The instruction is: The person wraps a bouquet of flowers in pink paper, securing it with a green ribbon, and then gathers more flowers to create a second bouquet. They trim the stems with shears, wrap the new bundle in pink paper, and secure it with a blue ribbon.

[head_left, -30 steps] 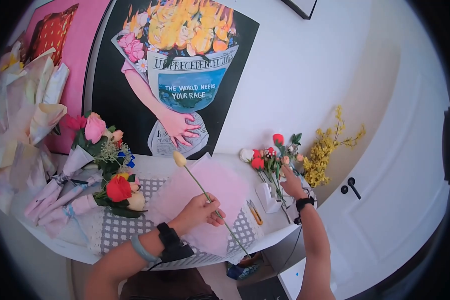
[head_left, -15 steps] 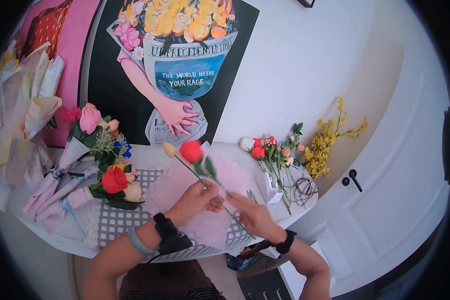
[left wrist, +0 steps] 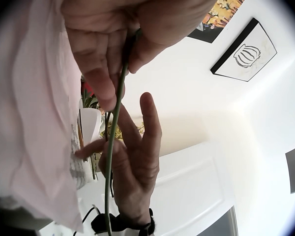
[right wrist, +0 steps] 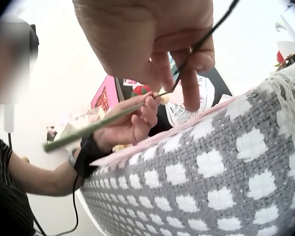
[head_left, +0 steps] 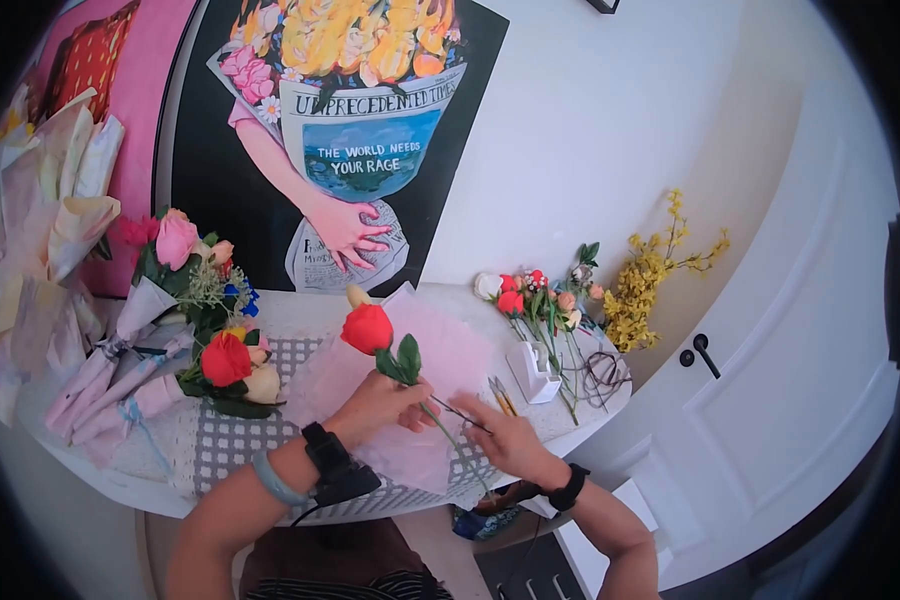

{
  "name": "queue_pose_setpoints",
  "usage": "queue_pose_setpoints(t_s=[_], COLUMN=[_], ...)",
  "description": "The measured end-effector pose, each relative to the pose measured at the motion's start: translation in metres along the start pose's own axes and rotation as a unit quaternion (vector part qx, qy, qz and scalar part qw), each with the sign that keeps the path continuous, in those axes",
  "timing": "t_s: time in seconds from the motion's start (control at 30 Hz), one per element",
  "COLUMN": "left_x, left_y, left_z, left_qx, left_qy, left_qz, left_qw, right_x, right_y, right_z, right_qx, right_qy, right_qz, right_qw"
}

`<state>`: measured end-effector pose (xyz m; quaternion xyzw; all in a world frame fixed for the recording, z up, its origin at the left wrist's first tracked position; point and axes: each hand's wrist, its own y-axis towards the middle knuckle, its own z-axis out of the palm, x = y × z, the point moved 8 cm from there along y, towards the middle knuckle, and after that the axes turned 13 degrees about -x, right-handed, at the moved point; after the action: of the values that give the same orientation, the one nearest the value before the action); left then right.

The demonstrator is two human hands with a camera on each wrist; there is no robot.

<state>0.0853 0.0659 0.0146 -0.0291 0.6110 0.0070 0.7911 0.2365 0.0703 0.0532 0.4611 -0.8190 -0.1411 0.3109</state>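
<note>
My left hand [head_left: 382, 408] pinches a long green stem over the middle of the table, the stem [left wrist: 112, 142] slanting down below its fingers. At its top a red rose [head_left: 368, 328] with dark green leaves [head_left: 400, 362] stands in front of a pale yellow tulip bud [head_left: 356, 294]. The rose's darker stem [right wrist: 199, 44] crosses the green one at the left fingertips and runs into my right hand [head_left: 515, 445]. That hand holds it by thumb and fingers, with other fingers spread. Pink wrapping paper [head_left: 450, 345] lies beneath both hands.
Finished-looking bouquets [head_left: 225, 358] lie at the left. A white tape dispenser [head_left: 535, 375], an orange-handled tool [head_left: 503, 398], loose flowers [head_left: 530, 293] and dark wire [head_left: 605, 378] are at the right. A grey-and-white checked cloth [head_left: 225, 440] covers part of the table.
My right hand has gone from the loose flowers on the right to beside my left hand, bringing the red rose. The rose now overlaps the tulip at the left fingers.
</note>
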Motion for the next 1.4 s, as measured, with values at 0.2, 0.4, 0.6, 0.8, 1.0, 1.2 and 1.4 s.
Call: queue_pose_setpoints(t_s=[0.2,0.4,0.6,0.8,1.0,1.2,1.4], left_x=[0.002,0.000,0.004,0.001,0.001,-0.003,-0.001], left_y=[0.009,0.010,0.016,0.016,0.020,0.020,0.021], left_z=[-0.010,-0.018,-0.025,-0.034,-0.040,-0.040,-0.043], left_qx=[-0.037,-0.092,-0.110,-0.149,-0.167,-0.162,-0.166], left_qy=[-0.059,-0.092,-0.109,-0.114,-0.156,-0.167,-0.178], left_qz=[0.037,0.059,0.068,0.084,0.100,0.118,0.120], left_qw=[0.997,0.990,0.986,0.979,0.968,0.965,0.963], right_x=[-0.088,-0.113,-0.105,-0.069,-0.064,-0.067,-0.029], right_y=[-0.002,0.004,0.003,0.000,-0.018,-0.019,-0.007], right_z=[-0.012,-0.002,-0.006,-0.057,-0.053,-0.045,-0.044], right_qx=[-0.073,-0.036,-0.015,-0.120,0.027,0.029,-0.020], right_qy=[-0.263,-0.277,-0.230,-0.167,-0.235,-0.229,-0.134], right_qz=[0.104,0.137,0.106,0.070,0.052,0.036,-0.006], right_qw=[0.956,0.950,0.967,0.976,0.970,0.972,0.991])
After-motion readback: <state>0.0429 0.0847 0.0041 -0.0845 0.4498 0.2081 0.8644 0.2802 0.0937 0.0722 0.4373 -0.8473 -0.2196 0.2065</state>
